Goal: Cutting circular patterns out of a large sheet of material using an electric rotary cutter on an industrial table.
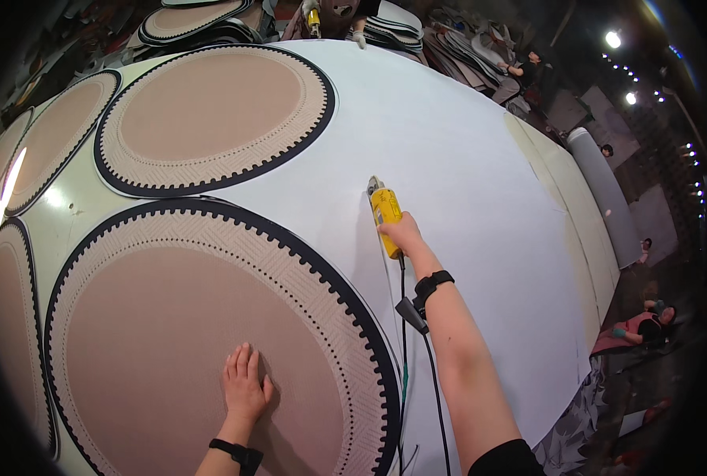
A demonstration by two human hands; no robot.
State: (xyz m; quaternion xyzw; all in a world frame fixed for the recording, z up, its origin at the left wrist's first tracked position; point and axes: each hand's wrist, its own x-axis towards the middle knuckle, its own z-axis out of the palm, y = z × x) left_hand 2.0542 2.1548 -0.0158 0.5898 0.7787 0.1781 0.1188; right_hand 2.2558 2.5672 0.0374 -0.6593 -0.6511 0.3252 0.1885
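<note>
My right hand [402,233] is wrapped round the body of a yellow electric cutter [386,208]. The cutter's metal head rests at the white sheet [464,182], and a thin line like a cut runs back from it toward me. A black cord [403,333] trails from its rear end along my forearm. My left hand [245,384] lies flat with fingers spread on a large oval mat [155,317], pinkish-beige with a patterned border and a dark toothed edge. That hand holds nothing. The mat's dark edge lies left of the cutter.
Beyond lies another oval mat [210,103], with more mats along the left. At the far edge, a person's gloved hand [360,39] touches the sheet near another yellow tool [314,22]. Stacked mats [460,55] stand behind. A grey roll [603,194] and a person [635,329] are at right.
</note>
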